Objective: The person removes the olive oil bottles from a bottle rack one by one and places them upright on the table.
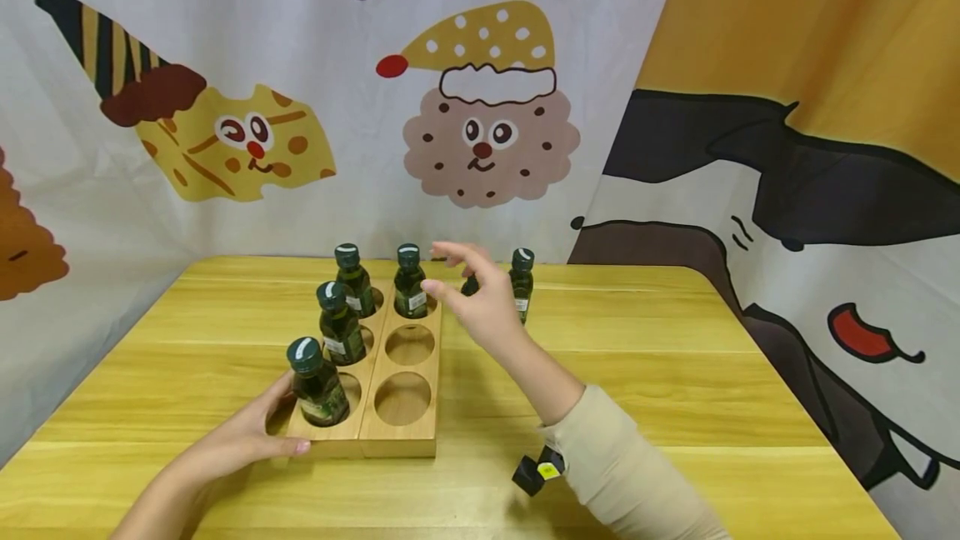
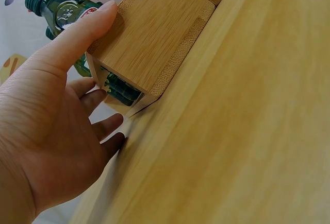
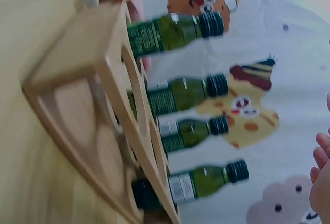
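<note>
At the front left corner of a wooden rack [image 1: 400,447] with round holes, my left hand [image 1: 243,432] holds the wood. In the left wrist view its thumb [image 2: 95,26] lies on the rack's face and the other fingers bend around the end. The left row carries three small green glass bottles [image 1: 321,390] with dark caps. Another green bottle [image 1: 409,286] stands in the back hole of the right row. Just right of that bottle, my right hand [image 1: 483,298] hovers with thumb and fingers apart, holding nothing.
Beyond the right hand, a green bottle [image 1: 521,283] stands on the wooden table [image 1: 637,357]. Another dark bottle [image 1: 470,284] is mostly hidden behind the fingers. Two front holes [image 1: 402,398] of the right row are bare. A cartoon-printed curtain [image 1: 360,107] hangs behind the table.
</note>
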`<action>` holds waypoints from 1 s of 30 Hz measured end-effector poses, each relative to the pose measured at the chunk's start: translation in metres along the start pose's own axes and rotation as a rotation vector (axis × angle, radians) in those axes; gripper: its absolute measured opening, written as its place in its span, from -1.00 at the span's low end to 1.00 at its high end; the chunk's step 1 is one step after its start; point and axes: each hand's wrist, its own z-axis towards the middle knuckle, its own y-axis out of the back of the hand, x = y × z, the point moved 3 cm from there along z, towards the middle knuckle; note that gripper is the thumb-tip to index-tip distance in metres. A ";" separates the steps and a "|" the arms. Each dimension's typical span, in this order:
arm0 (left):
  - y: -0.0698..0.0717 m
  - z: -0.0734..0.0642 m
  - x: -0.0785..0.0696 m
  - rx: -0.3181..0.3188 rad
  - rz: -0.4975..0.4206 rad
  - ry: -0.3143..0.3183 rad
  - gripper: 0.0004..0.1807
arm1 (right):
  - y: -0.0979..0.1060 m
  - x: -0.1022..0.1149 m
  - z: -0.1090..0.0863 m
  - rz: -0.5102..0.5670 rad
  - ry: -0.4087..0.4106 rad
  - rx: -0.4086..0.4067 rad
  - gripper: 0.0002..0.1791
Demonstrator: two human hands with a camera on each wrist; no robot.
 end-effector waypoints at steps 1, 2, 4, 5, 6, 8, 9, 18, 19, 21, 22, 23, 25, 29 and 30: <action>0.000 0.000 0.000 -0.001 0.000 0.001 0.15 | -0.004 0.003 -0.001 0.006 0.002 0.013 -0.54; 0.000 0.000 0.000 -0.001 0.001 0.000 0.15 | -0.009 0.006 -0.002 0.016 0.007 0.026 -0.53; 0.000 0.000 0.000 -0.002 0.000 0.004 0.15 | -0.017 0.011 -0.005 0.029 0.030 0.049 -0.52; 0.000 0.000 0.000 -0.002 -0.002 0.003 0.15 | -0.021 0.013 -0.006 0.034 0.036 0.059 -0.52; 0.000 0.000 0.000 -0.002 -0.004 0.001 0.15 | -0.025 0.016 -0.007 0.041 0.039 0.071 -0.51; 0.000 -0.001 -0.001 -0.002 -0.006 0.002 0.15 | -0.033 0.019 -0.010 0.064 0.040 0.097 -0.49; 0.000 -0.001 -0.001 -0.002 -0.006 0.003 0.15 | -0.037 0.021 -0.011 0.070 0.036 0.110 -0.49; 0.000 -0.001 0.000 0.013 -0.014 -0.012 0.13 | -0.068 0.027 -0.025 0.097 -0.059 0.195 -0.48; 0.000 -0.001 0.001 0.016 -0.017 -0.013 0.13 | -0.071 0.027 -0.026 0.107 -0.064 0.202 -0.48; 0.000 -0.001 0.001 0.019 -0.019 -0.014 0.13 | -0.077 0.027 -0.029 0.117 -0.077 0.217 -0.48; 0.000 -0.001 0.001 0.020 -0.018 -0.015 0.13 | -0.080 0.027 -0.031 0.118 -0.084 0.224 -0.48; 0.000 -0.001 0.001 0.021 -0.020 -0.016 0.13 | -0.083 0.026 -0.032 0.112 -0.094 0.232 -0.47; 0.000 -0.001 0.000 0.021 -0.023 -0.017 0.13 | -0.089 0.024 -0.035 0.097 -0.110 0.240 -0.47; 0.000 0.000 0.000 0.027 -0.031 -0.011 0.11 | -0.100 0.020 -0.039 0.066 -0.134 0.251 -0.48; 0.000 0.000 0.000 0.028 -0.033 -0.005 0.11 | -0.102 0.020 -0.040 0.064 -0.136 0.253 -0.47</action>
